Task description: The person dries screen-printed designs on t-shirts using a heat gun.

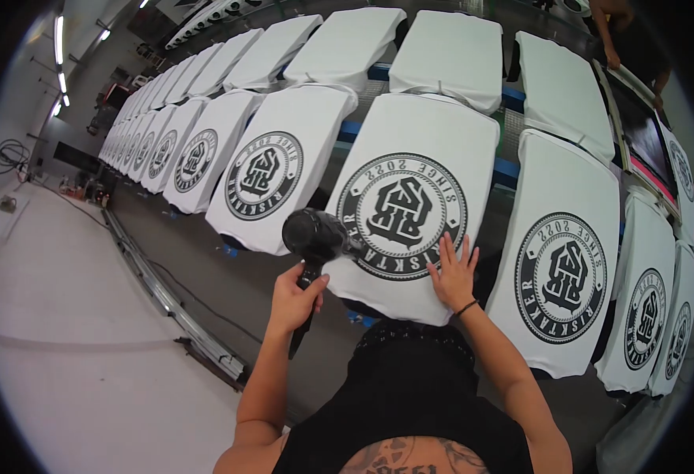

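Observation:
A black hair dryer (315, 235) is in my left hand (296, 298), its fingers wrapped round the handle. The nozzle points right, over the lower left edge of the round black print (402, 213) on a white shirt (434, 122) stretched over a board. My right hand (455, 272) lies on the same shirt at the lower right edge of the print, with its fingers spread. The print's ring of letters is partly covered by the nozzle and my fingers.
More white shirts with the same print stand on boards to the left and right, such as this one (560, 276). Plain white shirts (446, 59) form a row behind. A co-worker's hand (612, 61) is near a frame (639, 126) at the upper right. A metal rail (165, 300) runs along the floor.

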The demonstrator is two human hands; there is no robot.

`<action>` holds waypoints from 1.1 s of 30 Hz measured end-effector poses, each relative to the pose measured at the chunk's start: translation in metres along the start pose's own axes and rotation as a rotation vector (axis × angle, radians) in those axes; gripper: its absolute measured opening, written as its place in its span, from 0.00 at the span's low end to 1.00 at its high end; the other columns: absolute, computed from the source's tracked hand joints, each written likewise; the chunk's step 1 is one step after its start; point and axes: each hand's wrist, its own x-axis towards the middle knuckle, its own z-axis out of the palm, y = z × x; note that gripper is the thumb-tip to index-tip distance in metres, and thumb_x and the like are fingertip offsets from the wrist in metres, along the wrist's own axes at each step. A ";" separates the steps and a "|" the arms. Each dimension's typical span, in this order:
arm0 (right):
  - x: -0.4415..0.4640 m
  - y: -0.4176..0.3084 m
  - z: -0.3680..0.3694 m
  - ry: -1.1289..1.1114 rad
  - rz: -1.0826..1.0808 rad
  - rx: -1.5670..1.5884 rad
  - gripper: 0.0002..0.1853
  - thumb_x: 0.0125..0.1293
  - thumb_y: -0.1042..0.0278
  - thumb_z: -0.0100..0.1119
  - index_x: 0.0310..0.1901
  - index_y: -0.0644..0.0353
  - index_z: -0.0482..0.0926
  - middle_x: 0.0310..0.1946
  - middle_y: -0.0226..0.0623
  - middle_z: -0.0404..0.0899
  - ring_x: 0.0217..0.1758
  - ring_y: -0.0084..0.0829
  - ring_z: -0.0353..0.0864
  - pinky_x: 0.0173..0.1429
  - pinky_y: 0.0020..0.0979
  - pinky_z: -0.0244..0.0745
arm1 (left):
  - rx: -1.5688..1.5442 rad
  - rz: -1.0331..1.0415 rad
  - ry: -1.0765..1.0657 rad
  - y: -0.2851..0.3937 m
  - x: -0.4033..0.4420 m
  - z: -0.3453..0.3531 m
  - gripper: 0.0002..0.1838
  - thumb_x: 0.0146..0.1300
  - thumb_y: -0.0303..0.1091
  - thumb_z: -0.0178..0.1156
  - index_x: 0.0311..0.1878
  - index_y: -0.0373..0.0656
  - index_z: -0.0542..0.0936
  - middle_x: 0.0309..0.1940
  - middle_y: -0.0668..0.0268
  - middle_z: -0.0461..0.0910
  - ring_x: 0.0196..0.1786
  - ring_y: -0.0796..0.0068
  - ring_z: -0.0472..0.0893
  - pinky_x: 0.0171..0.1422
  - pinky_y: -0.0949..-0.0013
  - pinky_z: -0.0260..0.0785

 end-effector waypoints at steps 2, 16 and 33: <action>-0.001 -0.007 0.000 -0.011 0.005 -0.005 0.39 0.74 0.44 0.52 0.77 0.62 0.62 0.82 0.35 0.53 0.85 0.58 0.40 0.81 0.68 0.30 | -0.011 -0.008 0.023 -0.007 0.021 -0.021 0.13 0.67 0.36 0.70 0.43 0.36 0.80 0.17 0.69 0.76 0.17 0.81 0.74 0.22 0.75 0.65; 0.002 -0.026 0.005 0.052 0.220 -0.043 0.38 0.73 0.47 0.54 0.77 0.61 0.61 0.82 0.35 0.53 0.85 0.59 0.41 0.82 0.66 0.29 | -0.089 0.162 -0.122 0.039 0.183 -0.019 0.12 0.67 0.35 0.69 0.36 0.36 0.79 0.20 0.67 0.78 0.18 0.79 0.75 0.22 0.73 0.68; -0.001 -0.034 0.004 0.068 0.300 -0.002 0.38 0.73 0.46 0.54 0.77 0.61 0.62 0.82 0.33 0.53 0.84 0.60 0.40 0.80 0.70 0.30 | -0.039 0.173 -0.469 0.100 0.222 0.114 0.12 0.68 0.36 0.67 0.35 0.35 0.81 0.23 0.67 0.79 0.19 0.81 0.75 0.23 0.74 0.70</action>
